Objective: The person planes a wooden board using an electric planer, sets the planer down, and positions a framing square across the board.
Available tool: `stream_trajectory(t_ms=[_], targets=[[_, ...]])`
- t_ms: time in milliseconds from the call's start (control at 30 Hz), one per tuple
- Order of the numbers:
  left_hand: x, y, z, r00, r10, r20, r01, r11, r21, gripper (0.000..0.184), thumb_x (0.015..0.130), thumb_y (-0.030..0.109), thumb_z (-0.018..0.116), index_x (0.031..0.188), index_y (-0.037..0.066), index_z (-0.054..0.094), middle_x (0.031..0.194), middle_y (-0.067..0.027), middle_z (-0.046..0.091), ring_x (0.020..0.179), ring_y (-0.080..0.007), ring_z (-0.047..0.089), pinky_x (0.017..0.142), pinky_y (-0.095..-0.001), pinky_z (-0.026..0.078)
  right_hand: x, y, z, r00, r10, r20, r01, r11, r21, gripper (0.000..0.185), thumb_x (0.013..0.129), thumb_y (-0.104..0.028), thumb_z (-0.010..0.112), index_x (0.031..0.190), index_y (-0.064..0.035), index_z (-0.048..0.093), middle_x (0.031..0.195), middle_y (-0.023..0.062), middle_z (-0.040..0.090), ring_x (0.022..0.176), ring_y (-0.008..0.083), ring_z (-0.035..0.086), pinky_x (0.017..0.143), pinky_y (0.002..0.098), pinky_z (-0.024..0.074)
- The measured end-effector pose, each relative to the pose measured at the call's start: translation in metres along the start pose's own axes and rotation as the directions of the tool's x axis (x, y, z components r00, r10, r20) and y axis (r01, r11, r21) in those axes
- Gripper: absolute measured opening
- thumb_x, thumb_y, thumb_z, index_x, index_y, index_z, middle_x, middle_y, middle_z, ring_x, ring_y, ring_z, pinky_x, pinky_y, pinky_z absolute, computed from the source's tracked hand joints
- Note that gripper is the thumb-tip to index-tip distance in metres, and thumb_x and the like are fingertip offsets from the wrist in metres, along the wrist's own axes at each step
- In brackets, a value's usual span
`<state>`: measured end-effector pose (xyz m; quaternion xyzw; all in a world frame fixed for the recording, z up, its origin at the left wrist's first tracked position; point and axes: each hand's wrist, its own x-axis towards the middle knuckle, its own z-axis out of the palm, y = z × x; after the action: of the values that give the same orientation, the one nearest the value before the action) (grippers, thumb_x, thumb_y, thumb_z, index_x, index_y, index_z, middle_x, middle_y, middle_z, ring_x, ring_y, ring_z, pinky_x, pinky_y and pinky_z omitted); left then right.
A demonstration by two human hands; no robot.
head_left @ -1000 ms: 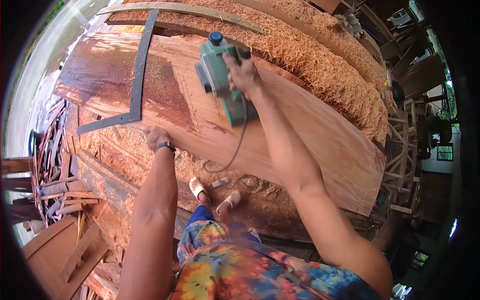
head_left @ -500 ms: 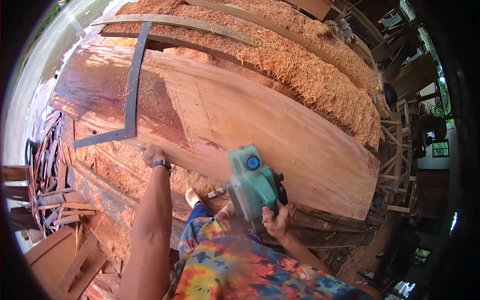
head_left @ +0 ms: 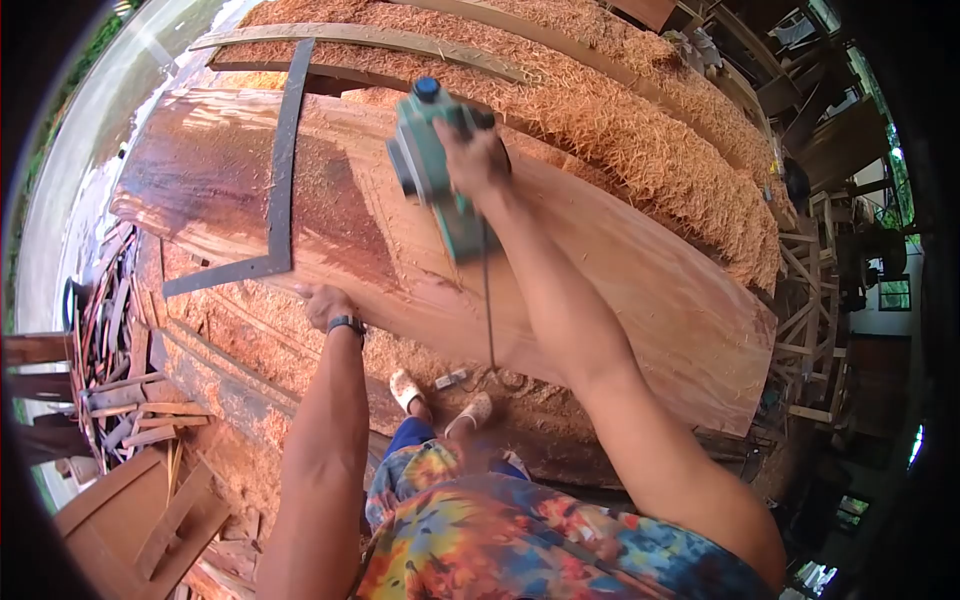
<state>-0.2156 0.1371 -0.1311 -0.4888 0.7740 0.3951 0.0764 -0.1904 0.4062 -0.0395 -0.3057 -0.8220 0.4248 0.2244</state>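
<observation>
My right hand is closed round the handle of a green electric planer, which is slightly blurred. The planer is over the far side of a wide reddish-brown wooden slab, tilted in view, and its cord hangs down across the slab. At the near edge of the slab, my left hand grips the wood, its fingers partly hidden and a dark band at the wrist. A dark metal framing square lies across the slab's left part, just beyond my left hand.
Shavings are heaped behind the slab around long boards. Scrap wood is piled at the left. My feet in light shoes stand below the slab near a small pale block. Wooden framing stands at the right.
My right hand has carried the planer from the slab's near edge up and left to its far side, turning it. My left hand stays at the near edge.
</observation>
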Motion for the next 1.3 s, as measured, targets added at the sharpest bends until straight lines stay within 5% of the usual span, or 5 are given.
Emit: stream_trajectory(t_ms=[233,400,700,1233,1300], targets=[[-0.004,0.003,-0.007,0.997,-0.002,0.071,0.004,0.999,-0.033,0.091,0.099,0.064,0.027,0.117,-0.018,0.061,0.124,-0.0337,0.063,0.117,-0.0437,0.062,0.1,-0.0487,0.048,-0.006,-0.018,-0.019,0.964,0.144,0.222,-0.178,0.974,0.143,0.054,0.095,-0.053,0.06,0.085,-0.0011,0.068,0.061,0.0108,0.064,0.052,0.022,0.064,0.051,0.0361,0.0519],[0.006,-0.001,0.001,0.997,0.008,0.075,-0.005,0.999,-0.047,0.09,0.1,0.063,0.026,0.116,-0.017,0.063,0.119,-0.0322,0.065,0.113,-0.0445,0.064,0.099,-0.0506,0.05,-0.161,-0.004,-0.092,0.991,0.014,0.135,-0.046,0.97,0.24,0.046,0.097,-0.044,0.061,0.108,-0.0002,0.067,0.094,0.0195,0.072,0.083,0.0284,0.07,0.076,0.0386,0.0533],[0.007,-0.005,0.002,0.998,0.035,0.058,-0.035,0.999,-0.004,0.094,0.099,0.065,0.024,0.113,-0.019,0.063,0.116,-0.0357,0.065,0.112,-0.0469,0.063,0.098,-0.0515,0.05,-0.389,0.046,-0.196,0.897,0.354,0.263,-0.385,0.92,0.074,0.03,0.095,-0.027,0.064,0.106,0.0015,0.064,0.085,0.0185,0.07,0.077,0.0295,0.07,0.071,0.039,0.0533],[0.021,-0.008,0.012,0.999,0.032,0.0,-0.032,0.999,0.036,0.096,0.099,0.066,0.022,0.11,-0.02,0.063,0.114,-0.0386,0.064,0.11,-0.0488,0.064,0.097,-0.0523,0.05,-0.012,0.005,-0.009,0.985,-0.165,-0.058,0.157,0.981,-0.115,0.046,0.095,-0.048,0.061,0.102,-0.0041,0.071,0.084,0.0154,0.072,0.073,0.0246,0.069,0.07,0.0386,0.0548],[0.002,-0.003,-0.001,0.999,0.03,0.026,-0.03,1.0,0.001,0.094,0.099,0.065,0.025,0.112,-0.02,0.062,0.117,-0.0364,0.064,0.111,-0.0478,0.064,0.098,-0.0499,0.05,0.024,-0.02,-0.01,0.968,0.105,0.229,-0.138,0.981,0.134,0.052,0.096,-0.053,0.059,0.09,-0.0024,0.068,0.068,0.0113,0.066,0.054,0.0195,0.063,0.055,0.0371,0.0534]])
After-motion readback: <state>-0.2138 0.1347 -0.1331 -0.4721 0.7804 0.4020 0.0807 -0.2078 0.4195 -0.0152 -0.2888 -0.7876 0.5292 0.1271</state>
